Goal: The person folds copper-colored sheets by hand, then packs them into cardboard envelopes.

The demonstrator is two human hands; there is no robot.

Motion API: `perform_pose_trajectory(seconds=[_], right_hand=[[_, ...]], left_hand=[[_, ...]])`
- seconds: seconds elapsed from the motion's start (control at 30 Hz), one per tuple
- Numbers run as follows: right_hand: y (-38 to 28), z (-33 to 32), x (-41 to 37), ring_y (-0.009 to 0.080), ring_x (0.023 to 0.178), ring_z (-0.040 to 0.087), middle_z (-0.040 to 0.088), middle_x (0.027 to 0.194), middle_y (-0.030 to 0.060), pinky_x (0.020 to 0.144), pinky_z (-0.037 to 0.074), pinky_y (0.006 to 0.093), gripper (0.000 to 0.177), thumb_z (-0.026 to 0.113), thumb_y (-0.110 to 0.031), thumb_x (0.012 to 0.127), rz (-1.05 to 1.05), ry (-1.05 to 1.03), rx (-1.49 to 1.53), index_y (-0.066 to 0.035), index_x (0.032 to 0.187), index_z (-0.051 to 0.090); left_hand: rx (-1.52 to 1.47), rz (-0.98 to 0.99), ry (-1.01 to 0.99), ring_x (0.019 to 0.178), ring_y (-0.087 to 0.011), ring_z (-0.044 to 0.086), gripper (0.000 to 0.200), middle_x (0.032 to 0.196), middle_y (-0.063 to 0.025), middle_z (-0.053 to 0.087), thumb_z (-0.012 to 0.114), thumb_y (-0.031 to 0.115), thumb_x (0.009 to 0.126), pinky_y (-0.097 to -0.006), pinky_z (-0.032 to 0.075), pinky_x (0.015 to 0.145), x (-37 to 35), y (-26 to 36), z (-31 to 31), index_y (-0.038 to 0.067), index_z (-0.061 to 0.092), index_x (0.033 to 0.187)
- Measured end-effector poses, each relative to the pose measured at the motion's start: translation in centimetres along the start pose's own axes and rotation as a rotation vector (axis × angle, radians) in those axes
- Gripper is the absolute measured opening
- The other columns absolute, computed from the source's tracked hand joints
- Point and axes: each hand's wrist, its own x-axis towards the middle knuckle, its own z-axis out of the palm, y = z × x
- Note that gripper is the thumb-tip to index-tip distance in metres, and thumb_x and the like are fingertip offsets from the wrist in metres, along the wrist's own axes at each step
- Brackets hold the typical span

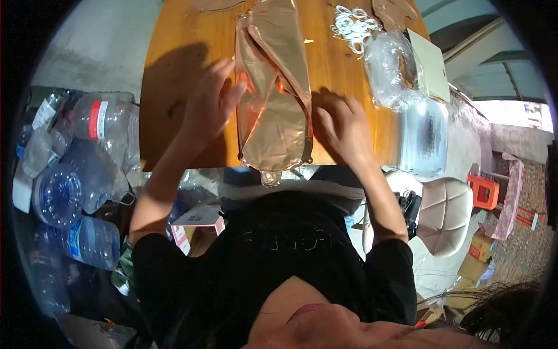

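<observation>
A rose-gold foil balloon [276, 131] lies flat and lengthwise on the wooden table [334, 67], with a fold slanting across its middle. Its narrow tab hangs past the near table edge. My left hand [210, 107] is at the balloon's left edge, fingers apart, with the thumb side turned toward the foil. On the opposite side, my right hand [347, 129] is close beside the right edge, its thumb and fingers spread. Neither hand has anything in its grasp.
White cord [354, 28] and crumpled clear plastic [386, 67] lie at the far right, near a pale flat box [429, 64]. Clear plastic sleeves [423, 136] overlap the right table edge. Large plastic bottles [87, 180] crowd the left floor; a padded chair [446, 215] stands right.
</observation>
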Motion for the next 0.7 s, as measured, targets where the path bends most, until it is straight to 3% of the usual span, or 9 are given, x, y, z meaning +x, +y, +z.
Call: perform_pose_trajectory(seconds=[0.07, 0.1, 0.13, 0.17, 0.23, 0.3, 0.5, 0.7], right_hand=[[-1.2, -0.7, -3.4, 0.0331, 0.069, 0.064, 0.065, 0.082, 0.0187, 0.063, 0.050, 0.0370, 0.019, 0.070, -0.017, 0.089, 0.264, -0.098, -0.013, 0.001, 0.095, 0.068], [-2.1, -1.0, -4.4, 0.0281, 0.060, 0.062, 0.064, 0.071, 0.0170, 0.058, 0.049, 0.0361, 0.020, 0.070, -0.019, 0.090, 0.426, -0.231, 0.128, 0.000, 0.095, 0.067], [-2.2, -0.8, -5.5, 0.0193, 0.055, 0.060, 0.063, 0.064, 0.0123, 0.054, 0.046, 0.0327, 0.022, 0.071, -0.021, 0.091, 0.452, -0.305, 0.165, 0.000, 0.095, 0.068], [-2.4, -0.4, -6.0, 0.0159, 0.053, 0.059, 0.064, 0.064, 0.0099, 0.051, 0.045, 0.0297, 0.023, 0.070, -0.023, 0.092, 0.516, -0.355, 0.212, 0.001, 0.095, 0.068], [-3.1, 0.0, -6.0, 0.0126, 0.052, 0.058, 0.065, 0.064, 0.0075, 0.049, 0.044, 0.0268, 0.025, 0.069, -0.024, 0.093, 0.576, -0.409, 0.270, 0.001, 0.094, 0.068], [-3.8, 0.0, -5.3, 0.0078, 0.050, 0.057, 0.065, 0.065, 0.0034, 0.045, 0.042, 0.0212, 0.027, 0.066, -0.027, 0.096, 0.927, -0.476, 0.696, 0.000, 0.094, 0.067], [-4.7, 0.5, -5.3, 0.0099, 0.047, 0.060, 0.065, 0.064, 0.0049, 0.041, 0.045, 0.0198, 0.031, 0.061, -0.031, 0.098, 1.069, -0.556, 0.984, -0.001, 0.094, 0.064], [-5.2, 1.7, -5.6, 0.0109, 0.045, 0.060, 0.063, 0.060, 0.0054, 0.039, 0.045, 0.0207, 0.033, 0.063, -0.034, 0.097, 1.095, -0.576, 1.027, -0.001, 0.091, 0.062]], left_hand=[[-0.358, -0.543, -0.248, 0.102, -0.0256, 0.064, 0.053, 0.119, -0.0221, 0.061, 0.068, 0.027, 0.091, -0.0357, 0.052, 0.088, -2.5, 3.2, -2.3, -0.003, 0.052, 0.132], [-0.347, -0.553, -0.248, 0.102, -0.0256, 0.064, 0.053, 0.119, -0.0221, 0.061, 0.068, 0.027, 0.091, -0.0357, 0.052, 0.088, -3.2, 4.2, -3.0, -0.003, 0.052, 0.132], [-0.410, -0.645, -0.281, 0.093, -0.0204, 0.063, 0.055, 0.109, -0.0177, 0.063, 0.072, 0.025, 0.089, -0.0324, 0.053, 0.082, -3.9, 5.1, -3.5, -0.004, 0.051, 0.131], [-0.473, -0.737, -0.313, 0.084, -0.0152, 0.063, 0.057, 0.100, -0.0133, 0.065, 0.075, 0.023, 0.086, -0.0291, 0.053, 0.076, -4.2, 5.7, -3.8, -0.004, 0.051, 0.130], [-0.491, -0.807, -0.359, 0.082, -0.0144, 0.063, 0.058, 0.097, -0.0125, 0.066, 0.076, 0.023, 0.086, -0.0286, 0.053, 0.075, -4.4, 6.1, -3.9, -0.004, 0.050, 0.130], [-0.527, -0.878, -0.395, 0.077, -0.0122, 0.062, 0.058, 0.091, -0.0107, 0.067, 0.077, 0.023, 0.085, -0.0272, 0.052, 0.071, -4.6, 6.0, -3.7, -0.003, 0.049, 0.130], [-0.542, -0.873, -0.453, 0.075, -0.0120, 0.063, 0.053, 0.091, -0.0118, 0.067, 0.075, 0.021, 0.087, -0.0265, 0.052, 0.068, -4.7, 5.6, -3.8, -0.003, 0.049, 0.127], [-0.729, -0.947, -0.381, 0.068, -0.0117, 0.064, 0.049, 0.081, -0.0099, 0.065, 0.076, 0.021, 0.086, -0.0256, 0.051, 0.061, -5.4, 5.2, -3.0, -0.003, 0.052, 0.122]])
